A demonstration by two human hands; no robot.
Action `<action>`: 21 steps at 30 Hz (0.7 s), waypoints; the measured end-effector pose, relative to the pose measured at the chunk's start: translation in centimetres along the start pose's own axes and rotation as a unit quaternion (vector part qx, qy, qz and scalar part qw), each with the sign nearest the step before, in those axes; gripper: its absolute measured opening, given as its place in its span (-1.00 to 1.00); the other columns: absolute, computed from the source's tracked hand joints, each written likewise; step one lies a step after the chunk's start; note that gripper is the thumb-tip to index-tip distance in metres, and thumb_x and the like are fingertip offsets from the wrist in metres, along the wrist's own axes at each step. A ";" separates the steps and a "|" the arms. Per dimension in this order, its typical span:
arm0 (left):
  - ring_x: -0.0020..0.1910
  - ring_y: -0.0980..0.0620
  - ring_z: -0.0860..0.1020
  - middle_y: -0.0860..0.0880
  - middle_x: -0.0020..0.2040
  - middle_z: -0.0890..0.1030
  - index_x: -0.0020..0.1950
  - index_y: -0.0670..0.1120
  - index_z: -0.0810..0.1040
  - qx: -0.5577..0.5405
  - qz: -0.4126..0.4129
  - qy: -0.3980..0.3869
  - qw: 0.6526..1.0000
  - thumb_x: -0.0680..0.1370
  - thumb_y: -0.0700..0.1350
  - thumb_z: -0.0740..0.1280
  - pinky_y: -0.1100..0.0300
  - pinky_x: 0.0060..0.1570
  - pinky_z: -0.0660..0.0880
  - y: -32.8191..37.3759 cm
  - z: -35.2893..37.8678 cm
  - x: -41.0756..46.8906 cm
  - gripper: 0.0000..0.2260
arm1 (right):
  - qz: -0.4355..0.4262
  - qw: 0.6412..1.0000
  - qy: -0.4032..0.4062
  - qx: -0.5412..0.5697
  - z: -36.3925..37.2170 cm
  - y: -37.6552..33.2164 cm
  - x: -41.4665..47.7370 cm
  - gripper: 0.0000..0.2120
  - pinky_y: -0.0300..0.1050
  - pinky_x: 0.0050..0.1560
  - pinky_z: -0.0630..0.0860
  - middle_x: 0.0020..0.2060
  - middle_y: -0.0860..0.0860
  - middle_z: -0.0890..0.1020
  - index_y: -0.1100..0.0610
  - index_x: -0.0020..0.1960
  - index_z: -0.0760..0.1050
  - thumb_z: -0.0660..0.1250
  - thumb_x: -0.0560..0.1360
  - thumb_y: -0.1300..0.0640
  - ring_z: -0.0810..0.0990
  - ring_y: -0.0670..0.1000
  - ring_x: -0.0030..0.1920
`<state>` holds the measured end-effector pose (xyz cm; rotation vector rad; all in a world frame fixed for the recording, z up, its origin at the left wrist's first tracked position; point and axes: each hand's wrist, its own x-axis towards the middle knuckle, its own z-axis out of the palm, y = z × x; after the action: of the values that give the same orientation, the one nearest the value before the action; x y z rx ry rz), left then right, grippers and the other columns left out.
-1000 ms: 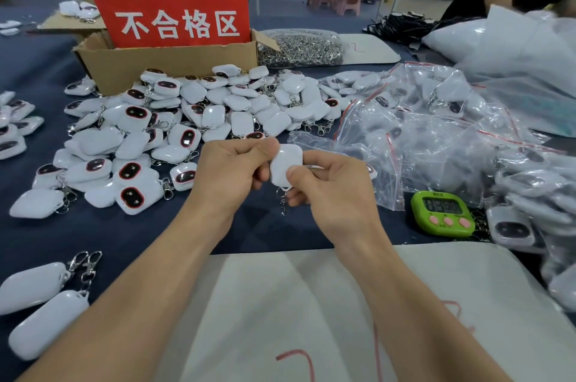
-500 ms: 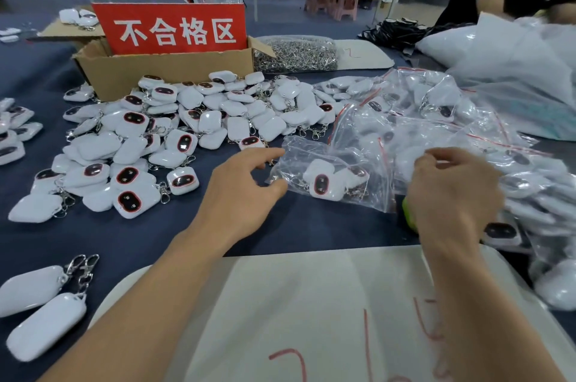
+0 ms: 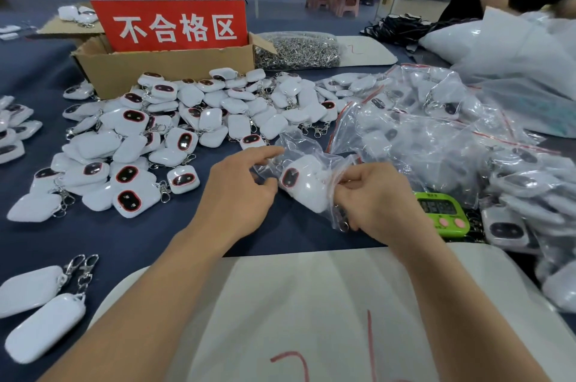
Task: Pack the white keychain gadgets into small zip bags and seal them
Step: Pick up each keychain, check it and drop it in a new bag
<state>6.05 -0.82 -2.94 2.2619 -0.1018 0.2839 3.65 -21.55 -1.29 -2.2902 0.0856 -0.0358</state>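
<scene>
White plastic keychain gadgets (image 3: 140,138) lie heaped at our left within easy reach, our left hand (image 3: 237,194) with loosely spread fingers (image 3: 265,153) touches the small clear zip bag (image 3: 296,141) holding one red-ringed white gadget (image 3: 307,186), and our right hand (image 3: 380,197) pinches the bag's near edge, presumably to seal it.

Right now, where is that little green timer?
In the head view, the green timer sits right of centre, just right of the right hand, at the near edge of the pile of filled bags.
</scene>
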 end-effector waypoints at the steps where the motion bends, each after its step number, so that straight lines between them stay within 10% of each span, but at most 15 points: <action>1: 0.00 0.31 0.55 0.26 0.12 0.64 0.27 0.31 0.60 -0.003 -0.001 0.018 1.000 0.50 -0.15 0.40 0.61 0.00 0.31 0.0 -0.1 0.1 -0.56 | 0.000 0.999 0.029 -0.031 0.0 0.0 0.0 -0.83 -0.37 -0.50 0.35 -0.56 -0.08 0.61 -0.05 -0.26 0.64 0.30 0.41 0.11 0.53 -0.15 -0.53; 8: 0.12 -0.16 0.54 -0.11 0.11 0.67 0.18 0.14 0.69 0.265 -0.043 0.128 0.955 0.39 -0.25 0.33 0.00 0.17 0.38 -1.4 -3.1 0.8 -0.55 | 0.038 0.984 0.137 -0.109 0.2 -0.7 -0.3 -0.77 -0.10 -0.16 0.52 -0.47 -0.10 0.59 -0.05 -0.39 0.54 0.42 0.44 0.06 0.61 0.08 -0.24; 13: 0.19 -0.17 0.54 -0.11 0.18 0.65 0.27 0.10 0.64 0.279 -0.099 0.071 0.953 0.43 -0.24 0.32 0.05 0.01 0.41 -2.4 -3.5 1.1 -0.54 | -0.024 0.936 0.351 0.007 -0.4 -1.7 -0.8 -0.85 -0.13 -0.25 0.40 -0.56 -0.17 0.51 -0.02 -0.24 0.59 0.36 0.49 0.15 0.54 -0.10 -0.38; 21: -0.11 0.22 0.58 0.24 -0.05 0.64 0.10 0.25 0.69 -0.009 -0.035 0.085 0.996 0.38 -0.22 0.21 0.56 -0.13 0.38 -1.6 -3.0 1.4 -0.51 | -0.127 0.958 0.239 0.098 3.0 -3.9 -2.4 -0.89 -0.17 -0.27 0.46 -0.45 -0.09 0.57 0.02 -0.17 0.63 0.33 0.48 0.09 0.49 -0.05 -0.41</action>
<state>7.19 2.50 -1.92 2.2089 0.0637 0.4335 1.65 -16.55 -0.31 -2.0360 0.0342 -0.7012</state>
